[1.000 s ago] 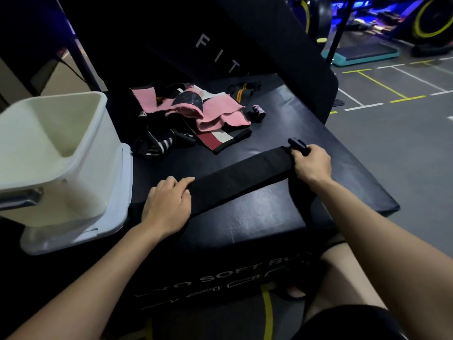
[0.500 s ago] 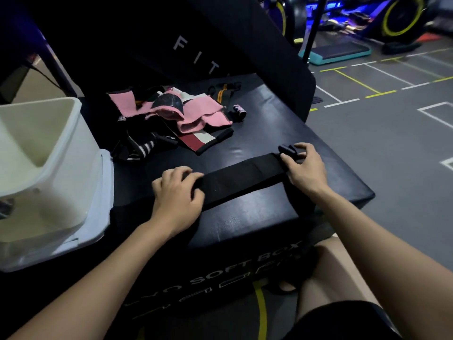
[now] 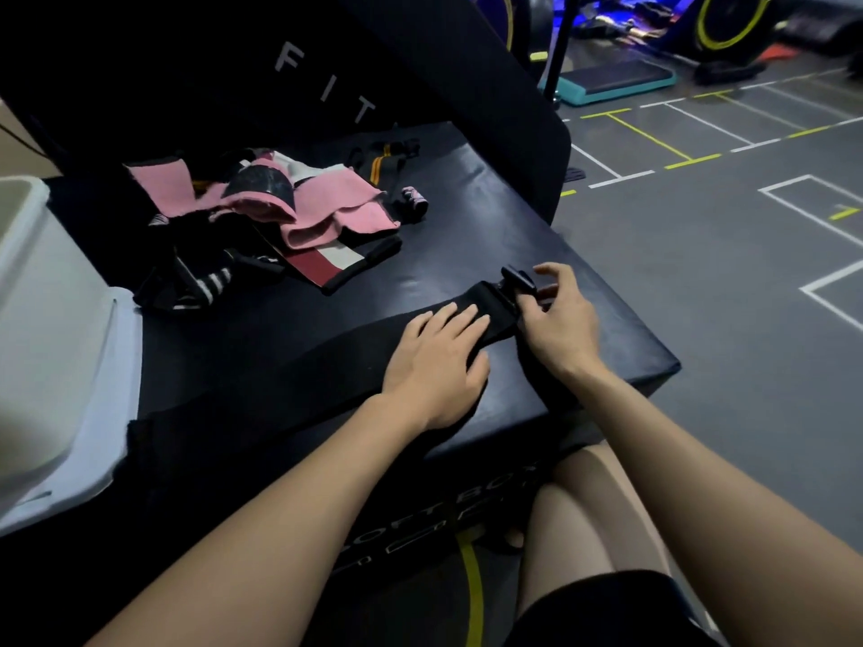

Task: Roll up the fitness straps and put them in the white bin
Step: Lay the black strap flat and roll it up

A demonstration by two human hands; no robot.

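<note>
Fingers [image 3: 460,319] of the left hand [image 3: 434,361] press flat (uncurled) on the black strap [image 3: 327,352], right hand [image 3: 558,329] pinching its buckle [image 3: 518,278].

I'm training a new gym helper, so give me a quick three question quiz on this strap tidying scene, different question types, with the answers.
1. True or false: the black strap is already rolled up inside the white bin.
2. Multiple choice: the left hand is A) pressing flat on the black strap, B) reaching into the bin, C) lifting the pink strap.
3. Fill in: the right hand pinches the strap's end beside the black ____.

Key: 1 false, it lies stretched across the black soft box. 2 A. 3 buckle.
</note>
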